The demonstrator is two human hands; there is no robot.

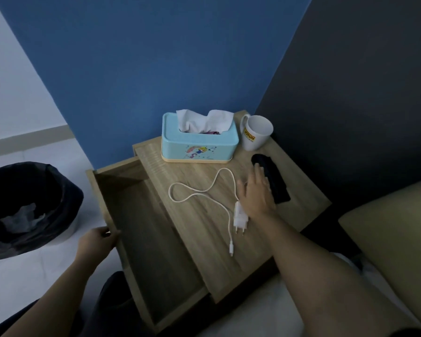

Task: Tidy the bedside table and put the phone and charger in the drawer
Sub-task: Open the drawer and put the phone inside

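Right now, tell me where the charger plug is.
The white charger plug lies on the bedside table, front right of centre, beside the right hand, its cable looping toward the tissue box.

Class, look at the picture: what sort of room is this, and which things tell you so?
Most likely a bedroom: a wooden bedside table with its drawer open, a pillow beside it, and a tissue box on top.

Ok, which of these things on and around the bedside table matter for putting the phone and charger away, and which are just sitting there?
For the job: dark phone, white charger with cable, open drawer, left hand, right hand.

Just lying about: tissue box, white mug, bin.
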